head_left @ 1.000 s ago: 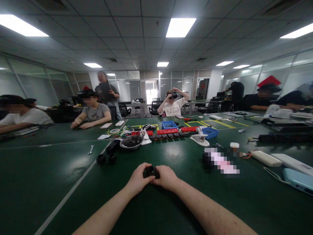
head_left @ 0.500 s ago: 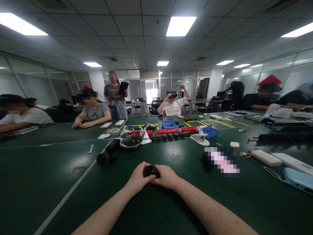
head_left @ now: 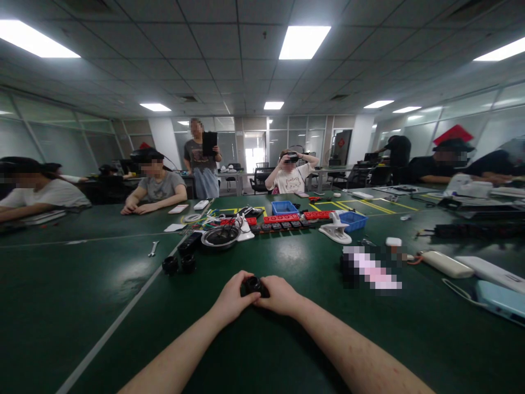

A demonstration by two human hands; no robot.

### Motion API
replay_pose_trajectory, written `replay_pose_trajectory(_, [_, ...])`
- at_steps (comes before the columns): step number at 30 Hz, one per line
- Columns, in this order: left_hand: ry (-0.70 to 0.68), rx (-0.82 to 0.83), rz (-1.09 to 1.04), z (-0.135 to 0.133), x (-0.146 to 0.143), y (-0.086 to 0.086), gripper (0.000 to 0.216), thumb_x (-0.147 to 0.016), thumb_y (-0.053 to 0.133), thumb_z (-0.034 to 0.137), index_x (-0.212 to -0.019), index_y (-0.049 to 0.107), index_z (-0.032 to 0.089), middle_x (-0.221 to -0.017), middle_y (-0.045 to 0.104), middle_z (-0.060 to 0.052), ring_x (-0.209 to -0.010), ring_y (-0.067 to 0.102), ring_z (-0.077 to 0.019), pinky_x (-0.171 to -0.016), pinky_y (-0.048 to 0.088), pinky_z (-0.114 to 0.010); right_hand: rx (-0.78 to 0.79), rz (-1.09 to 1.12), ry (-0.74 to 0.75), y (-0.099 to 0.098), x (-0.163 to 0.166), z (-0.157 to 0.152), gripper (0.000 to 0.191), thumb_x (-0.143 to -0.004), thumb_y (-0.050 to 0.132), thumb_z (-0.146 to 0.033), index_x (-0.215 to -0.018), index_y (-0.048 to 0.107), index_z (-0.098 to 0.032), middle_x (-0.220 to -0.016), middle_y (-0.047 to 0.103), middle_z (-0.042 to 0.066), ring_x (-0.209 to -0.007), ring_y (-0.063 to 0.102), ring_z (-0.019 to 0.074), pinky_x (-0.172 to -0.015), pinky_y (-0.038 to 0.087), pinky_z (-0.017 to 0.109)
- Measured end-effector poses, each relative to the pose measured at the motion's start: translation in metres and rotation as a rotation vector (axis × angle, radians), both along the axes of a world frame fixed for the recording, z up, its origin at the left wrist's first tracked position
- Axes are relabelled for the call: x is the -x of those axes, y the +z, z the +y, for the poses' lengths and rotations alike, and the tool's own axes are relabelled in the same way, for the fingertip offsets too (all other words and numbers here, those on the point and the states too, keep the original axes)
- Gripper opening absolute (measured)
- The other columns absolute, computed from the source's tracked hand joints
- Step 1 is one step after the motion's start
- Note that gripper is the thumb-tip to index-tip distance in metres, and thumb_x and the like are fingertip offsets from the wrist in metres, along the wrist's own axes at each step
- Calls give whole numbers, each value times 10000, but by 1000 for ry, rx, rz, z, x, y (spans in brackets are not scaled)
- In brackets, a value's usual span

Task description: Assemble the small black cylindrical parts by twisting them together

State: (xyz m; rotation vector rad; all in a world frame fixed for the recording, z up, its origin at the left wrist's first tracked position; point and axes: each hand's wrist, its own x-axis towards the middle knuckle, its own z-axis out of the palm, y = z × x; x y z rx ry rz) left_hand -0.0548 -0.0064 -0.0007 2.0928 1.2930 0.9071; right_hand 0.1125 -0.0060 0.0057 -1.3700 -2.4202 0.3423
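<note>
Both of my hands meet at the near middle of the green table (head_left: 172, 323). My left hand (head_left: 234, 298) wraps the left side of a small black cylindrical part (head_left: 253, 284) with a round opening on top. From the other side, my right hand (head_left: 279, 294) grips the same part. The fingers and thumbs hide much of its body, so its exact kind does not show. Two similar black parts, a left one (head_left: 170, 265) and a right one (head_left: 188, 263), stand farther off to the left. An open-ended wrench (head_left: 153, 248) lies beyond them.
Mid-table are a round metal-rimmed dish (head_left: 220, 237), red power strips (head_left: 281, 218), a blue bin (head_left: 284, 208), another blue bin (head_left: 353, 221) and a white clamp (head_left: 336, 230). To the right lie a cream power bank (head_left: 447, 264) and a blue case (head_left: 502, 300). Several people surround the table.
My hands stay around the black part, which shows slightly more between them. Across the table, a seated person's raised hand has come down to the headset; a standing person has shifted right.
</note>
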Motion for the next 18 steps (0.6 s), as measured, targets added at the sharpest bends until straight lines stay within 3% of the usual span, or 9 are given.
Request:
replay_pose_trajectory(8, [-55,30,-13,-5,1,8,382,-682,610,221,-1055,528,223,-1087,559,-56,-1032,504,-230,-896,386,-356,87,102,59,-3,-6,7,274,-675,604,-395,-832,586,-172,-785,616,17,-688,555,158,-568,372,226])
replay_pose_trajectory(12, [-51,34,-11,-6,0,9,374,-681,618,235,-1044,534,225,-1087,564,-52,-1032,508,-228,-892,385,-351,174,140,-2,-8,-5,11,279,-660,631,-386,-830,583,-170,-734,604,-2,-638,538,134,-523,344,207])
replay_pose_trajectory(18, [170,-28,26,-4,-9,-1,313,-640,645,305,-908,541,180,-935,591,-55,-909,547,-239,-787,419,-345,-55,-54,-216,-10,9,3,306,-694,562,-452,-781,569,-158,-762,605,64,-701,553,202,-599,372,281])
